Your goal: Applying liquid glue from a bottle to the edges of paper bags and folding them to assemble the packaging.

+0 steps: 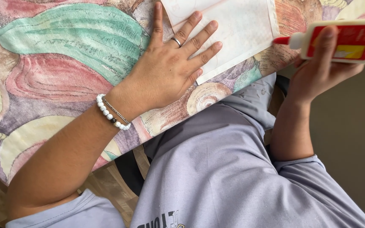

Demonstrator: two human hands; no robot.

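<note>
R hand (pixel 317 69) is wrapped round a white glue bottle (pixel 345 42) w/ red label (contents not visible), its red nozzle (pixel 281 40) touching the edge of the white paper sheet (pixel 233 29). L hand (pixel 170 67), fingers spread, presses flat on the sheet and the patterned tablecloth (pixel 64 63).

Glue bottle (pixel 347 42) base & paper sheet (pixel 233 29) top: cut off by frame edges.

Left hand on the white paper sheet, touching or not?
Touching. The head view shows the left hand lying flat, fingers spread, directly on the white paper sheet on the patterned tablecloth, with no gap.
</note>
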